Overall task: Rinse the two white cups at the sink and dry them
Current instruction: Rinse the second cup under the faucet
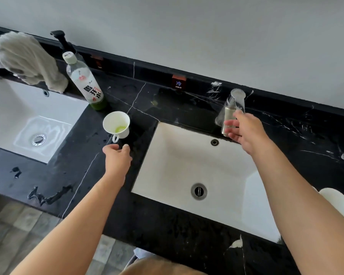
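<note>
A white cup (116,125) with a green residue inside stands on the black marble counter, its handle toward me. My left hand (117,155) hovers just in front of that handle, fingers apart and holding nothing. A second white cup (336,203) sits at the right of the sink (167,167), partly hidden behind my right forearm. My right hand (244,132) is spread at the chrome faucet (231,110) behind the basin, fingertips at its spout; no water is running.
A grey towel (26,58) is draped behind a second sink (14,108) at the left. A clear bottle (83,82) with green liquid and a black pump dispenser (62,38) stand behind the cup. A "COLD" label (178,82) sits on the backsplash.
</note>
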